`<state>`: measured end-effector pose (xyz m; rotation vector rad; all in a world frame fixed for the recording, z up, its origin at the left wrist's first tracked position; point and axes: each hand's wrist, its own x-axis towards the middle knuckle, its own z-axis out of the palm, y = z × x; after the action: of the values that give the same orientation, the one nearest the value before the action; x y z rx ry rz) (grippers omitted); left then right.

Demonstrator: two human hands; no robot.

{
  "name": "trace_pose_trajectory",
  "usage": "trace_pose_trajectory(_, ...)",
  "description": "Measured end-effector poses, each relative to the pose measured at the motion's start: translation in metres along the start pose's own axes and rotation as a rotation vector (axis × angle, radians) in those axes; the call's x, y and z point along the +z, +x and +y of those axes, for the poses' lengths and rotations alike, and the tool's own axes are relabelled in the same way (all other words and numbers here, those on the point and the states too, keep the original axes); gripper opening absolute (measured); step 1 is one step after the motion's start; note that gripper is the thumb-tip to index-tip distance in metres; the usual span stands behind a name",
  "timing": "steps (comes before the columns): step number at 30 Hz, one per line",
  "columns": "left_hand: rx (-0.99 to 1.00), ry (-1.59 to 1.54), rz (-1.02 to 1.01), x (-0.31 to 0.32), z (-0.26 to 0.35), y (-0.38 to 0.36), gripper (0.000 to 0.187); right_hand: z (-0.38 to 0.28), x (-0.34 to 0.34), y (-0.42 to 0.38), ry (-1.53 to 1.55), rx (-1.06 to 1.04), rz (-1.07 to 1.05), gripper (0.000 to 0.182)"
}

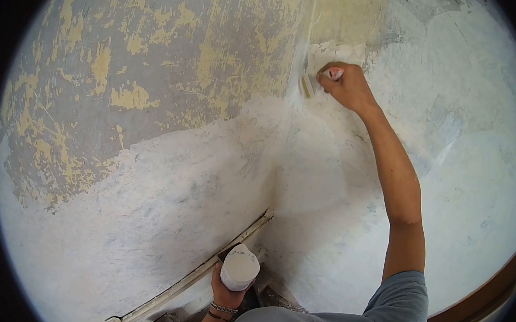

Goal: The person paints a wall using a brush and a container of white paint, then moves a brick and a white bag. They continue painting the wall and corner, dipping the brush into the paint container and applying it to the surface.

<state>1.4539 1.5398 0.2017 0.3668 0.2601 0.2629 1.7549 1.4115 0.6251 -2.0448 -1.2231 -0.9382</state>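
Observation:
My right hand [350,87] is raised to the wall corner, its fingers closed around the handle of a putty knife [307,86]. The blade lies at or very near the wall beside the corner line, under a patch of fresh white putty [336,51]. Low in front of my body, my left hand [226,292] is wrapped round a white tub [240,268] from below and the side. White paste shows across its top, with an uneven edge at the back. A bracelet and a dark band circle the left wrist.
The left wall [158,56] is grey with peeling yellow patches above and whitish below. The right wall [446,141] is mostly coated white. A pale baseboard strip [187,280] runs up to the corner. A brown curved edge [490,295] stands at lower right.

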Motion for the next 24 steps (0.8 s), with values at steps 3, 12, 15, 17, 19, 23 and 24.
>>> trace_pose_trajectory(3,-0.02,-0.016,-0.017,-0.002,-0.003,-0.002,0.055,0.004,-0.006,0.038,0.009,0.014,0.163,0.018)
trace_pose_trajectory(12,0.0,0.02,-0.031,-0.015,-0.009,-0.003,0.057,-0.048,-0.047,0.078,-0.849,-0.389,0.141,0.013)
trace_pose_trajectory(15,-0.014,0.008,-0.039,-0.014,-0.008,-0.004,0.059,-0.03,-0.012,0.045,-0.904,-0.418,-0.176,0.014)
trace_pose_trajectory(17,-0.026,-0.002,-0.046,-0.015,-0.008,-0.002,0.059,-0.023,0.019,0.009,-0.857,-0.489,-0.322,0.011)
trace_pose_trajectory(19,-0.042,0.003,-0.054,-0.021,-0.01,-0.001,0.059,-0.023,0.048,-0.03,-0.796,-0.542,-0.438,0.006)
trace_pose_trajectory(23,-0.044,0.015,-0.054,-0.025,-0.013,-0.003,0.059,-0.046,0.057,-0.072,-0.564,-0.397,-0.541,0.008)
trace_pose_trajectory(24,-0.042,0.023,-0.041,-0.027,-0.014,-0.004,0.06,-0.043,0.056,-0.07,-0.503,-0.364,-0.482,0.009)
